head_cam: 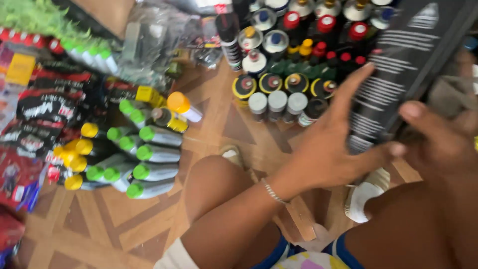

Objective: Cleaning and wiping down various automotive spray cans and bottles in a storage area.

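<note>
A tall black box (398, 65) with white print slants across the upper right. My left hand (331, 142) lies flat against its lower left side with fingers spread and thumb along the bottom edge. My right hand (438, 139) grips the box's lower right end, thumb on top. A thin bracelet circles my left wrist. My bare knees and white shoes (366, 194) show below the hands. The picture is blurred by motion.
Upright spray cans (279, 84) with coloured caps crowd the wooden floor beyond the box. To the left lies a pile of cans (149, 154) with green and yellow caps. Red and black packets (45, 114) fill the far left.
</note>
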